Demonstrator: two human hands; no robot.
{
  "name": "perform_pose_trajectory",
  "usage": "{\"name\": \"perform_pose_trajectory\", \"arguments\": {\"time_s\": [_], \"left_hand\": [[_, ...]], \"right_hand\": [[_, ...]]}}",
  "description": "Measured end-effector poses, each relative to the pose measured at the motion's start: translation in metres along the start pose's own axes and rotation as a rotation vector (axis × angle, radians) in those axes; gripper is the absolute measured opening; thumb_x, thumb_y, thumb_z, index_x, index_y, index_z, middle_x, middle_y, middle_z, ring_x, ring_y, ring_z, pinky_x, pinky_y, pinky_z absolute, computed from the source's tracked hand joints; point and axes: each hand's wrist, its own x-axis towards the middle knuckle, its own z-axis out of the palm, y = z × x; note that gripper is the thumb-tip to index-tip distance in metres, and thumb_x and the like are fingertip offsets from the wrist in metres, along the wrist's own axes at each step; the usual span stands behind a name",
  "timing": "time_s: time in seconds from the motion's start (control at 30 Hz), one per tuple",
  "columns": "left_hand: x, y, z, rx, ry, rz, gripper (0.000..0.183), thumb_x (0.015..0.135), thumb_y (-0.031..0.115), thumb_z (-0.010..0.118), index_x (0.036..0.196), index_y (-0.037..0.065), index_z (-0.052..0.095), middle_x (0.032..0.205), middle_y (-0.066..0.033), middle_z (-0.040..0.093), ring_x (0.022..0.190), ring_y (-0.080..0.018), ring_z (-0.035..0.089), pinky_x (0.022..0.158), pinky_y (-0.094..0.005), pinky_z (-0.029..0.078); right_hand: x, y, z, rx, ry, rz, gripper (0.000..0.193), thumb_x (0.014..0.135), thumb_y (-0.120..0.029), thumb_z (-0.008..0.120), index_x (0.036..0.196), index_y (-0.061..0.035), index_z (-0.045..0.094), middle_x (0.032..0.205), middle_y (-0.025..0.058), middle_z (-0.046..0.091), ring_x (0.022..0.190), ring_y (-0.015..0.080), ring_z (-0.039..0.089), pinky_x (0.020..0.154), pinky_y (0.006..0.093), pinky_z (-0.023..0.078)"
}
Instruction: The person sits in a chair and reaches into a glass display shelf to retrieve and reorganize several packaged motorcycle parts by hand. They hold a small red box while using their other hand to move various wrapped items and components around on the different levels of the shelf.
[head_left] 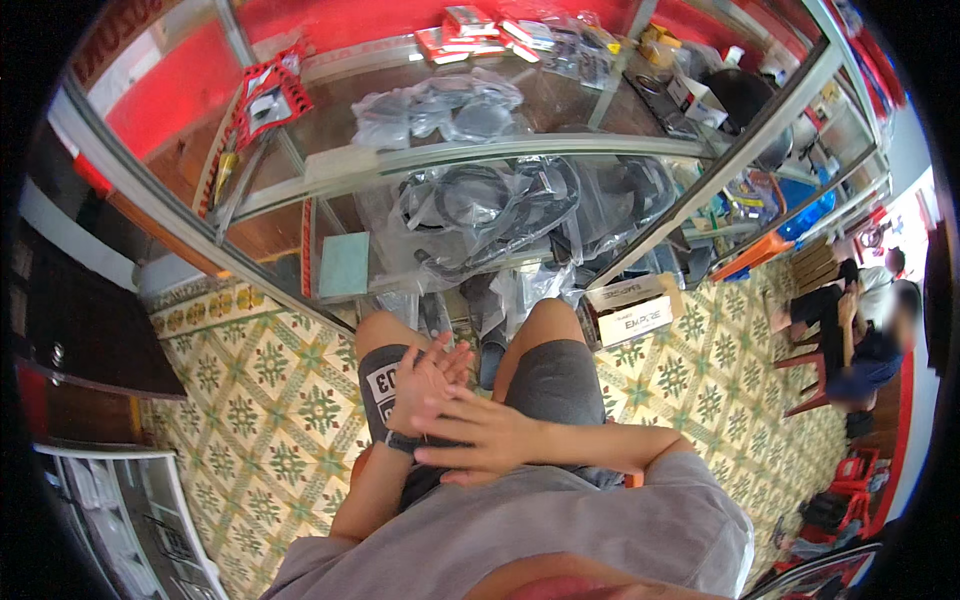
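Observation:
My left hand is held palm up over my lap, its fingers stretched and apart, with nothing in it. A dark watch or band circles that wrist. My right hand reaches across from the right, fingers spread, and lies over or just above the base of my left palm; whether they touch I cannot tell. It holds nothing. Both hands are over my grey shorts. In front of my knees, a glass display cabinet holds clear plastic bags with black, partly ring-shaped parts.
An open cardboard box stands on the patterned tile floor by my right knee. Red-and-white boxes lie on the cabinet's upper shelf. At the right, people sit near red stools. A white-framed case stands lower left.

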Motion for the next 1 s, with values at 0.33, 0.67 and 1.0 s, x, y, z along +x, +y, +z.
{"name": "perform_pose_trajectory", "arguments": {"time_s": [0.33, 0.67, 1.0], "left_hand": [[-0.029, -0.059, 0.153, 1.733, -0.142, 0.837, 0.073, 0.085, 0.059, 0.047, 0.136, 0.007, 0.041, 0.138, -0.0157, 0.044, 0.129, -0.0299, 0.04, 0.105, -0.0442, 0.028], [0.032, -0.056, 0.118, 0.977, 0.196, 0.355, 0.066, 0.09, 0.055, 0.037, 0.139, 0.01, 0.036, 0.135, -0.0144, 0.046, 0.125, -0.0255, 0.042, 0.101, -0.0392, 0.032], [0.018, -0.019, 0.117, 2.401, -0.136, 1.269, 0.067, 0.087, 0.051, 0.04, 0.132, 0.001, 0.043, 0.133, -0.0214, 0.046, 0.127, -0.0362, 0.039, 0.106, -0.0434, 0.026]], "right_hand": [[-0.069, 0.108, -0.064, 0.952, 0.523, 1.213, 0.053, 0.097, -0.042, 0.039, 0.138, -0.0091, 0.035, 0.129, 0.0144, 0.051, 0.12, 0.0273, 0.047, 0.098, 0.0427, 0.038], [-0.025, 0.045, -0.046, -0.048, 0.187, -0.024, 0.048, 0.092, -0.028, 0.049, 0.132, -0.0013, 0.044, 0.135, 0.0159, 0.046, 0.127, 0.0261, 0.041, 0.104, 0.0406, 0.032], [0.003, 0.016, -0.061, 1.016, 0.395, 0.659, 0.066, 0.094, -0.048, 0.039, 0.137, 0.0028, 0.033, 0.142, 0.0211, 0.033, 0.131, 0.0306, 0.036, 0.108, 0.0413, 0.027]]}}
